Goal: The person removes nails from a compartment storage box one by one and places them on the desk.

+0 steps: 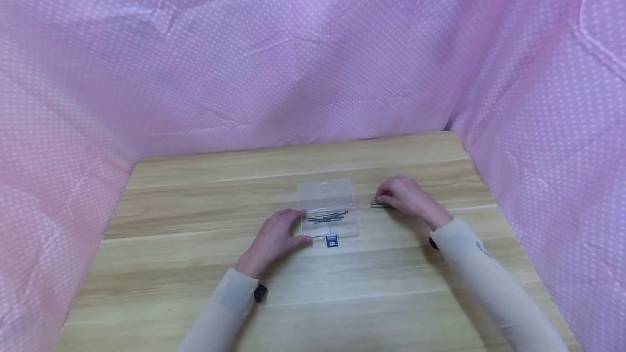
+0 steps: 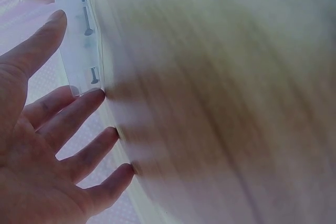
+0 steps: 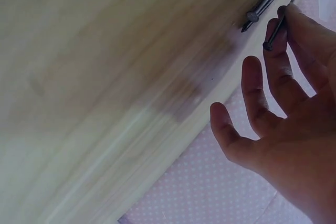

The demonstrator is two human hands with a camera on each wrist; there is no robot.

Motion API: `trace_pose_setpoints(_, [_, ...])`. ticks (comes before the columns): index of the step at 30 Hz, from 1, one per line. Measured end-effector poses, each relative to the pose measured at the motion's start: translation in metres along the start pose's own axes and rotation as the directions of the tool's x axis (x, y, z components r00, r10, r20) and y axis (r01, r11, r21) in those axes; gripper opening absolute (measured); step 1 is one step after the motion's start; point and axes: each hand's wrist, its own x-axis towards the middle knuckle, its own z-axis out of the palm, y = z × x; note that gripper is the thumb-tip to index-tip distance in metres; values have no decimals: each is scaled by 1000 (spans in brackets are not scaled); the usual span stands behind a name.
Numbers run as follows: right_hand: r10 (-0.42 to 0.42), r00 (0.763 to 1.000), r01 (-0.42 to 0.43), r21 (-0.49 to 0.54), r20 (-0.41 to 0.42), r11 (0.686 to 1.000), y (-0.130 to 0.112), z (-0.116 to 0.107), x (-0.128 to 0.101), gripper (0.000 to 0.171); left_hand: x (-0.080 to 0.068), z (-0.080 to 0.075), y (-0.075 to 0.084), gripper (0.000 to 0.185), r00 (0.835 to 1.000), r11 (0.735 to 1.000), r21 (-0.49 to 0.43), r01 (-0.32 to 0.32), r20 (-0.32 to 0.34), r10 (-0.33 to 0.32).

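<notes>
A clear plastic box (image 1: 351, 228) lies on the table with its lid (image 1: 325, 194) folded back. Several dark metal nails (image 1: 326, 218) are strewn inside it. At the box's front edge is a blue piece (image 1: 331, 241), like a latch or tag. My left hand (image 1: 275, 238) rests at the box's left end, thumb by the front corner, fingers spread and fairly straight, some fingertips on the table. To the right of the box, my right hand (image 1: 405, 195) pinches one nail (image 3: 276, 32) between thumb and fingertips. Just beside it, loose nails (image 3: 266, 3) lie together on the wood.
The wood-grain table (image 1: 195, 265) has rounded far corners. Pink dotted cloth (image 1: 293, 69) hangs behind it and along both sides. Each sleeved forearm comes in from the near edge, with a dark band (image 1: 260, 292) at the left wrist.
</notes>
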Motion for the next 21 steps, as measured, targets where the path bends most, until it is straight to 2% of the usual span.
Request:
trace_pose_setpoints(10, [30,998,-29,-14,59,999,2,1,3,6,-1,1,1,74,1000,1000,-11,13,2,-13])
trace_pose_setpoints(21, [44,997,-46,18,66,999,3,3,3,6,-1,1,1,74,1000,1000,-14,24,16,-24])
